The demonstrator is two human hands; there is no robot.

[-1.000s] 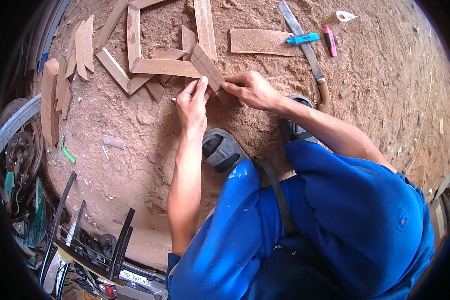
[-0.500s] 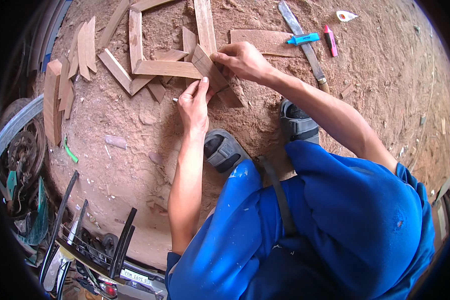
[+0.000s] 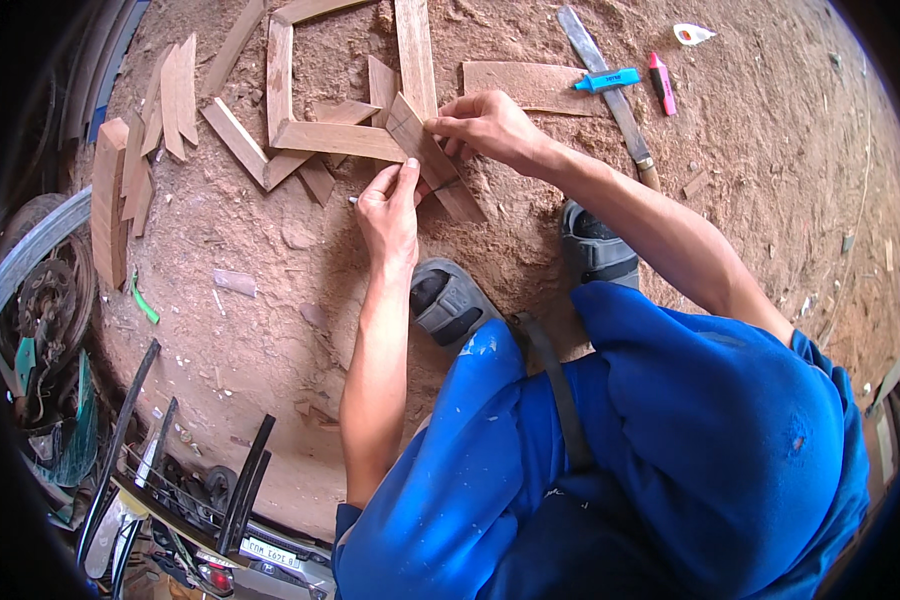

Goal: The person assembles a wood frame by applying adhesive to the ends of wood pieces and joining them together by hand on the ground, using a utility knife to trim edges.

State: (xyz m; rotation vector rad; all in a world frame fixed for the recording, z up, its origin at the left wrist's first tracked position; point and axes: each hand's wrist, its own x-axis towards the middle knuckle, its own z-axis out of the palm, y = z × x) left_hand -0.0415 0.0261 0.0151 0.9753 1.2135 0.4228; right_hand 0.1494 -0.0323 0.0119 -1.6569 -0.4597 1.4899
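Several wood strips are laid out as an angular frame on the ground. My left hand (image 3: 387, 215) is closed, its thumb pressed where the near frame strip (image 3: 340, 138) meets a short, darker wood piece (image 3: 432, 160). That piece lies slanted across the corner, with dark lines marked on it. From the left hand's outer side pokes a small white tip, perhaps of a pen; the rest is hidden. My right hand (image 3: 492, 132) pinches the slanted piece at its right edge, near the lower end of the right frame strip (image 3: 416, 60). Its lower fingers are partly hidden.
Loose wood strips (image 3: 178, 95) lie at the left. A wide board (image 3: 525, 87), a long knife (image 3: 625, 125), a blue highlighter (image 3: 607, 79), a pink highlighter (image 3: 661, 84) and a white bottle (image 3: 692, 34) lie right. Motorcycle parts (image 3: 45, 290) crowd the left edge.
The frame, the slanted piece and my hands appear slightly lower and farther right in the view. Both hands keep the same grip.
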